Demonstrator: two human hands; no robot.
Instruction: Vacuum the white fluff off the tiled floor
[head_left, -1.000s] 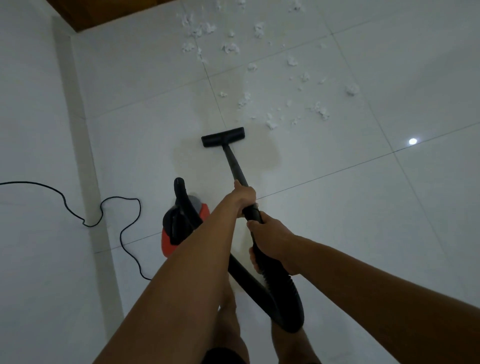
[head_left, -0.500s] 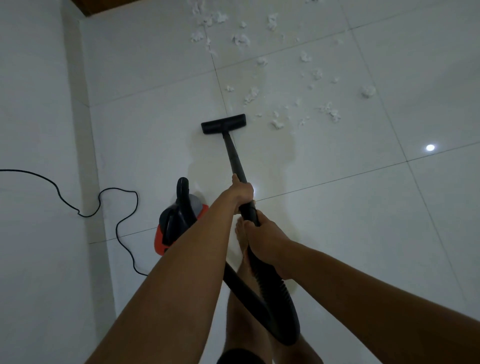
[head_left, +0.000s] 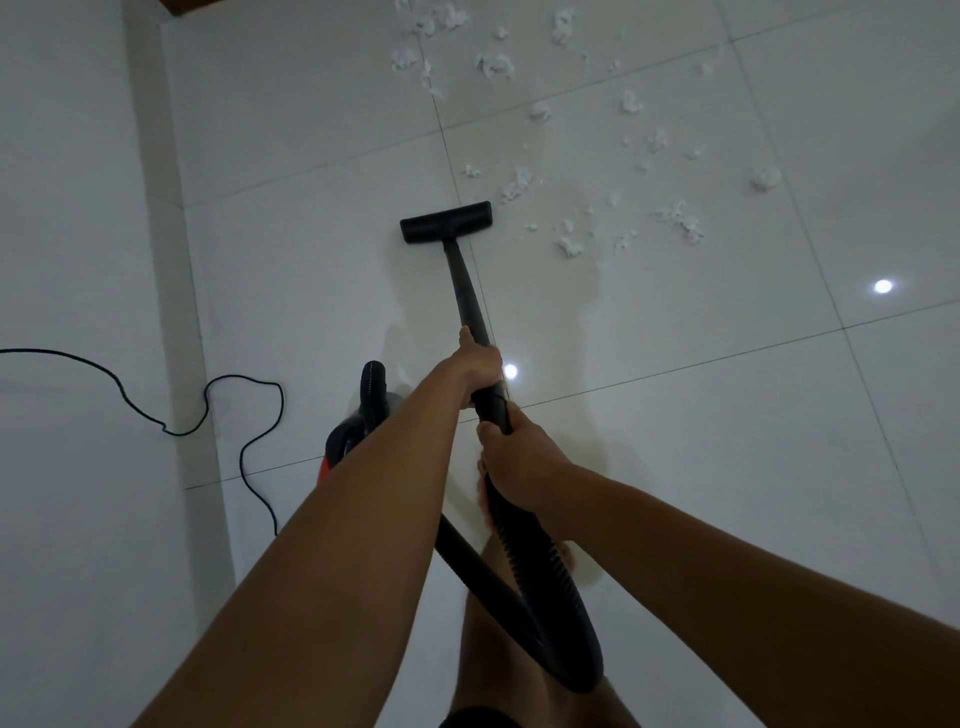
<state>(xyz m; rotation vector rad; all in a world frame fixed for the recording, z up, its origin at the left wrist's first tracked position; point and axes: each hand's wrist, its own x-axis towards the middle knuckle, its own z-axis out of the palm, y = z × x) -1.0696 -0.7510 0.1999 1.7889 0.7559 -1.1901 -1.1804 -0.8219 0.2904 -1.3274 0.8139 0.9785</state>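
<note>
White fluff (head_left: 571, 244) lies scattered in several clumps over the white tiled floor (head_left: 675, 415), from the top centre down to the right of the nozzle. The black floor nozzle (head_left: 447, 222) rests flat on the tiles, its right end just short of the nearest clump (head_left: 517, 186). A black wand (head_left: 465, 291) runs back from it. My left hand (head_left: 478, 361) grips the wand higher up. My right hand (head_left: 519, 462) grips it lower, where the ribbed black hose (head_left: 550, 592) starts and loops down past my legs.
The red and black vacuum body (head_left: 353, 436) sits on the floor left of my arms. Its black power cord (head_left: 228, 410) snakes away to the left. A white wall (head_left: 78, 260) runs along the left side. Ceiling light reflects off the tile (head_left: 883, 286).
The nozzle has slid forward toward the fluff, and I have stepped forward with it. Both hands keep their hold on the wand.
</note>
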